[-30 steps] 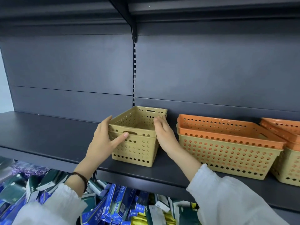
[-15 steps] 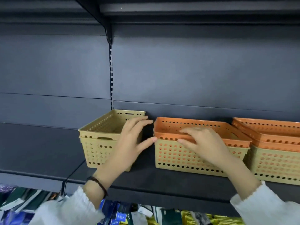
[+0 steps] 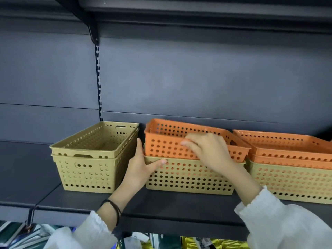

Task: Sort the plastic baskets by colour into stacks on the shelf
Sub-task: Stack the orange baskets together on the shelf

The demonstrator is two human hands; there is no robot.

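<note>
The right hand (image 3: 210, 150) grips the near long wall of the orange basket (image 3: 167, 142): the fingers (image 3: 190, 143) curl over the rim, and the palm lies against the perforated side. This basket sits partly raised out of the tan basket (image 3: 188, 177) below it, with its left end higher than its right end.

The left hand (image 3: 142, 164) is clamped on the left front corner of the same tan basket. The thumb (image 3: 159, 161) presses along the front rim, and the other fingers run up the left end wall, just below the lifted orange corner.

Just left of the left hand stands a stack of two tan baskets (image 3: 89, 164), nested one inside the other. A narrow gap separates this stack from the basket under the hands.

To the right of the right hand stands a third stack: orange baskets (image 3: 287, 150) nested in a further tan basket (image 3: 291, 182). There appear to be two orange ones, but the edge of the frame cuts them off and the count is not certain.

All three stacks rest on the dark shelf (image 3: 170, 205), close to its back panel (image 3: 197, 78). Both forearms reach up from below the shelf edge in white sleeves (image 3: 278, 225). A dark band (image 3: 115, 209) circles the left wrist. Packaged goods (image 3: 161, 241) are visible below the shelf, under the arms.
</note>
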